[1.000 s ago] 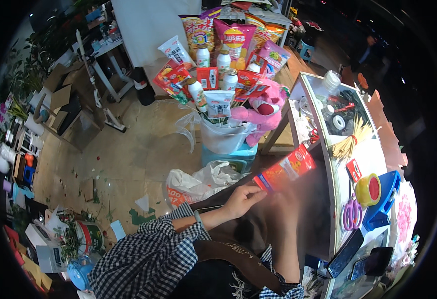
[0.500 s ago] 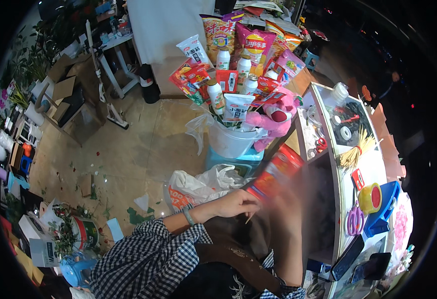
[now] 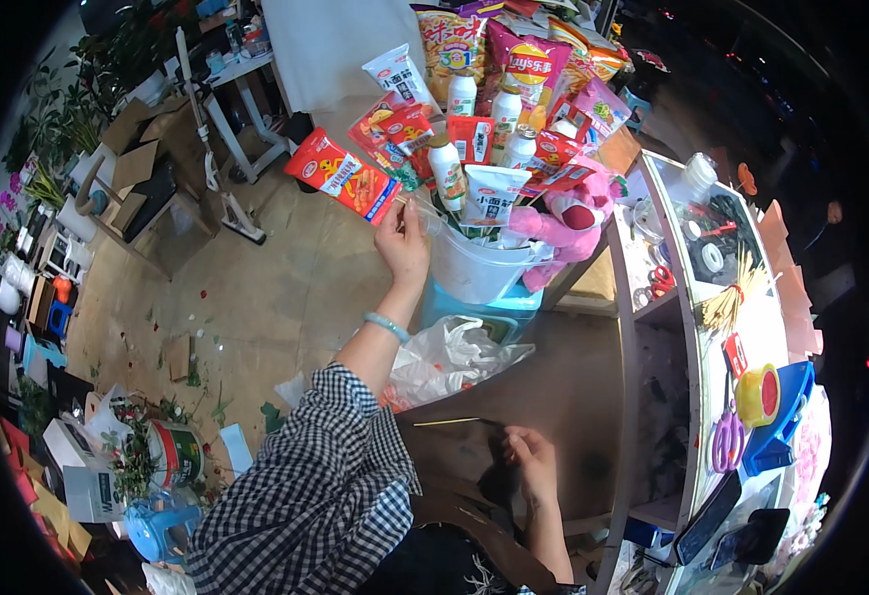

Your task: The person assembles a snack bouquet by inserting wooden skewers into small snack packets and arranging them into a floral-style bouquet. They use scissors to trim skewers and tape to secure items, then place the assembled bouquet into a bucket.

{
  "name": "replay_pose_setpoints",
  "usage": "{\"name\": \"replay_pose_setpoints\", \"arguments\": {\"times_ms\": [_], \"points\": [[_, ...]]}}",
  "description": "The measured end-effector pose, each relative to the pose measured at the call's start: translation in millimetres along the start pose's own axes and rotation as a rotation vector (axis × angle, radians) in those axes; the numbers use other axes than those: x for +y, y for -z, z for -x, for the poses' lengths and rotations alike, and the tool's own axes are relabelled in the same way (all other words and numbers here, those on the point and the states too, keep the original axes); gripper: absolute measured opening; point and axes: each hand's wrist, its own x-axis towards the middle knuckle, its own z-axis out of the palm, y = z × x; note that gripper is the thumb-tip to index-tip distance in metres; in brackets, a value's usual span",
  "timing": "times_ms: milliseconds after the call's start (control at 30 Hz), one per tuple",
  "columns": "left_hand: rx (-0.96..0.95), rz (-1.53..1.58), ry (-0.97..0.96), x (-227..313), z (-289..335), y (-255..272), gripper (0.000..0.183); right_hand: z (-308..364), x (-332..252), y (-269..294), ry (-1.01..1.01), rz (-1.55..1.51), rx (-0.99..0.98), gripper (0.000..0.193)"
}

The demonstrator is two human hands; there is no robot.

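My left hand (image 3: pixel 402 241) is raised beside the snack bouquet, closed on the lower right corner of a red snack packet (image 3: pixel 343 178). The packet tilts out to the left of the other packs. Low over my brown-covered lap, my right hand (image 3: pixel 533 461) has its thumb and fingers pinched. A thin pale stick (image 3: pixel 444 422) points into that pinch, its near end dark in shadow. The bouquet stands in a translucent white bucket (image 3: pixel 479 268), with several chip bags, white bottles (image 3: pixel 446 171) and small packets. A pink plush toy (image 3: pixel 573 218) leans on its right side.
Under the bucket is a light blue stool (image 3: pixel 514 307), with a white plastic bag (image 3: pixel 444 362) before it. The shelf unit at right carries sticks (image 3: pixel 732 302), yellow tape (image 3: pixel 757 397), purple scissors (image 3: pixel 727 441) and phones (image 3: pixel 752 538). Scraps litter the tiled floor (image 3: pixel 246 307).
The red packet has gone from low beside the shelf unit, by my right hand, up to the bouquet's left in my left hand. My right hand has dropped toward my lap.
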Motion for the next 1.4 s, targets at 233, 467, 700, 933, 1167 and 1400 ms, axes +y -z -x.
{"name": "replay_pose_setpoints", "arguments": {"times_ms": [233,467,700,933,1167,1400], "points": [[0.072,-0.197,-0.183,-19.4,2.2,-29.7,0.020,-1.7,8.1,12.3,-0.013,-0.026,0.033,0.018],[0.053,-0.203,-0.216,-15.4,11.5,-22.3,0.021,-7.0,20.6,24.5,-0.036,-0.053,0.040,0.018],[0.015,-0.315,-0.138,-24.2,14.5,-29.0,0.020,-16.3,31.5,29.7,-0.041,-0.095,0.028,0.017],[-0.045,-0.318,-0.064,-41.3,22.3,-32.6,0.018,-21.6,31.7,29.4,-0.068,-0.172,0.032,0.013],[-0.060,-0.417,-0.071,-77.6,32.3,-27.2,0.021,-23.0,31.6,30.7,-0.114,-0.185,0.032,0.013],[-0.197,-0.209,0.000,-73.3,28.9,-8.7,0.029,-23.0,32.4,32.8,-0.120,-0.186,0.043,0.014]]}}
